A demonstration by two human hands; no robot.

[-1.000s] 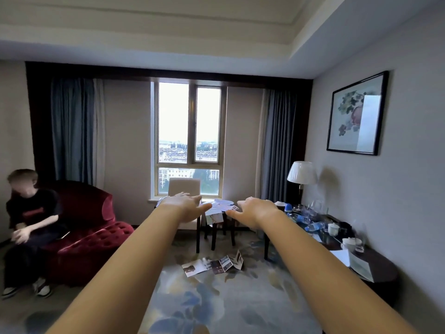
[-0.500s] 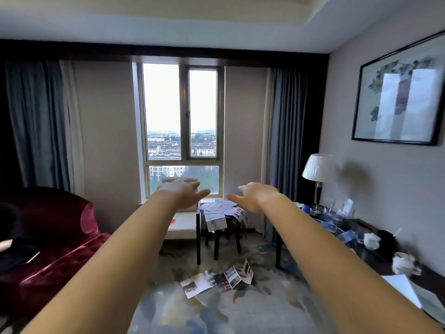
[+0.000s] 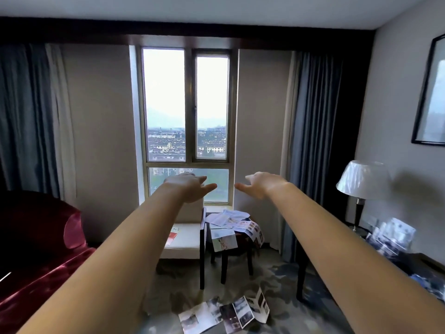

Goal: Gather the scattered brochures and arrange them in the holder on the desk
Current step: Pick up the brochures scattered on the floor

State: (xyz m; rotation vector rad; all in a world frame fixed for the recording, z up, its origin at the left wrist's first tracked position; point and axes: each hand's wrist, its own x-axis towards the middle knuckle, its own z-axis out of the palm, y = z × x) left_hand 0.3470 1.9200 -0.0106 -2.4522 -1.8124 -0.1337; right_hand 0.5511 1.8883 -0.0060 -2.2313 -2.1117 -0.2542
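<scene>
Both arms stretch forward at chest height. My left hand (image 3: 189,188) and my right hand (image 3: 262,185) are open, palms down, holding nothing. Below them a pile of brochures (image 3: 232,221) covers a small dark side table (image 3: 237,251), some hanging over its edge. An unfolded brochure (image 3: 224,314) lies on the carpet in front. One red brochure (image 3: 173,236) rests on the white chair seat (image 3: 185,242). A clear brochure holder (image 3: 395,233) with leaflets stands on the dark desk (image 3: 431,268) at the right.
A red sofa (image 3: 41,251) fills the left side. A table lamp (image 3: 362,182) stands on the desk's far end. The window (image 3: 186,121) and dark curtains close off the back wall. A framed picture (image 3: 429,92) hangs at the right.
The view has moved closer to the window and side table. The seated person at the left has dropped out of view. Both hands stay open and outstretched.
</scene>
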